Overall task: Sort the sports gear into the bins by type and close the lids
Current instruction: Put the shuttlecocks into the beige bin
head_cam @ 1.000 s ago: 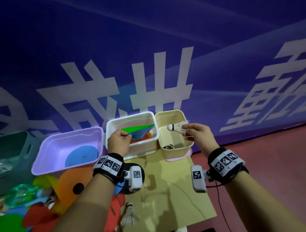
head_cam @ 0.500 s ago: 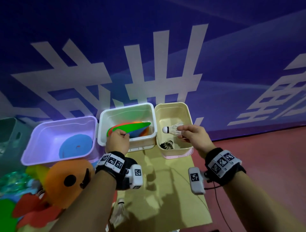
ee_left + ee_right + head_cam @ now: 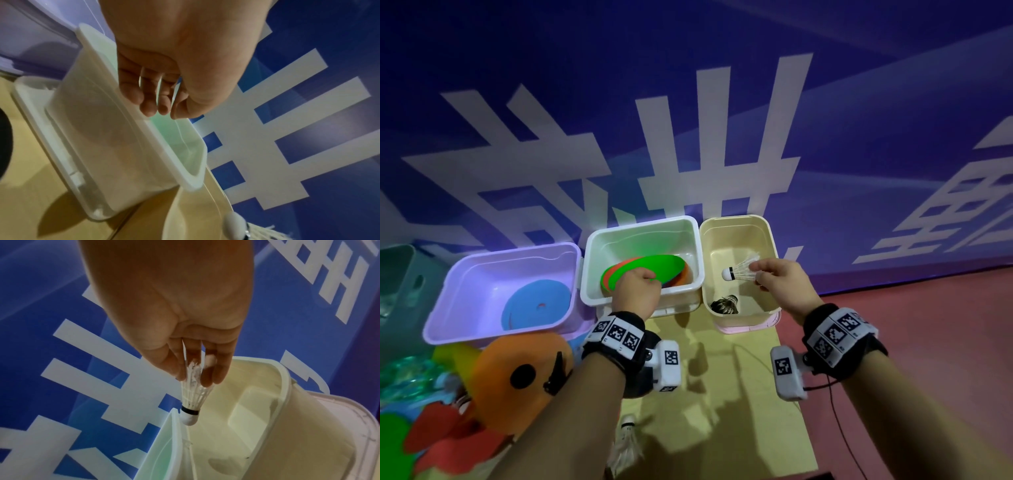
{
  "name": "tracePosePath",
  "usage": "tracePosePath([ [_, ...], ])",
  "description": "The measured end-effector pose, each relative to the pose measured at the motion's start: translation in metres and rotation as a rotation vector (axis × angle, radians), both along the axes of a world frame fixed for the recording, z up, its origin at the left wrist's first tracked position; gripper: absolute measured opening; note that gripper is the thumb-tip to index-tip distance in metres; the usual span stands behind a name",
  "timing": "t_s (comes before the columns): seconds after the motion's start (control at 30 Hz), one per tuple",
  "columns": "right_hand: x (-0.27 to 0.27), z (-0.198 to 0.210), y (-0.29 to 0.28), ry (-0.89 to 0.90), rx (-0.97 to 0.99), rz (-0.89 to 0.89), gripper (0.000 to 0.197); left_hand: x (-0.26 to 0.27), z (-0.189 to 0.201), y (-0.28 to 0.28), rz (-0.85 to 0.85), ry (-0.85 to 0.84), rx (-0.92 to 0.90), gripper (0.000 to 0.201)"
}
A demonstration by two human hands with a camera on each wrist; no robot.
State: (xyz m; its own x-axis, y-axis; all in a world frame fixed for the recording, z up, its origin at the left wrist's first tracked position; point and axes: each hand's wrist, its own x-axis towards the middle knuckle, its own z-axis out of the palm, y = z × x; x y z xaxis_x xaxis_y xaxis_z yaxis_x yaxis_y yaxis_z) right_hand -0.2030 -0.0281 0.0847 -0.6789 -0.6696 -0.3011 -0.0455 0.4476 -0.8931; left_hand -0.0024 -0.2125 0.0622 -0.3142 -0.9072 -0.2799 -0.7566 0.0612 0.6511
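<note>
Hands are working over three open plastic bins lined up against a blue banner wall. A person's right hand (image 3: 780, 282) is pinching a white feathered shuttlecock (image 3: 741, 272) by its skirt, cork pointing left, above the cream rectangular bin (image 3: 770, 246), where a dark shuttlecock (image 3: 724, 305) is lying. Their left hand (image 3: 637, 296) is gripping the edge of a green flat disc (image 3: 650, 269) stacked on orange discs inside the white middle bin (image 3: 592, 274). A blue disc (image 3: 536, 305) is lying in the lilac bin (image 3: 448, 308) alongside.
</note>
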Motion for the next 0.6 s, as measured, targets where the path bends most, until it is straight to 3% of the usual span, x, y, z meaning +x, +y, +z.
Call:
tracePosePath([
  [0.23,-0.012,-0.009,0.002,0.28,0.262,0.345,0.032,-0.03,0.001,0.028,-0.075,0.103,-0.03,0.024],
  [0.47,-0.012,-0.036,-0.009,0.452,0.543,0.623,0.009,-0.02,-0.009,0.039,-0.018,0.143,-0.046,0.024],
  [0.6,-0.008,-0.052,-0.007,0.448,0.583,0.607,0.027,-0.009,-0.017,0.04,0.04,0.156,-0.024,0.022],
])
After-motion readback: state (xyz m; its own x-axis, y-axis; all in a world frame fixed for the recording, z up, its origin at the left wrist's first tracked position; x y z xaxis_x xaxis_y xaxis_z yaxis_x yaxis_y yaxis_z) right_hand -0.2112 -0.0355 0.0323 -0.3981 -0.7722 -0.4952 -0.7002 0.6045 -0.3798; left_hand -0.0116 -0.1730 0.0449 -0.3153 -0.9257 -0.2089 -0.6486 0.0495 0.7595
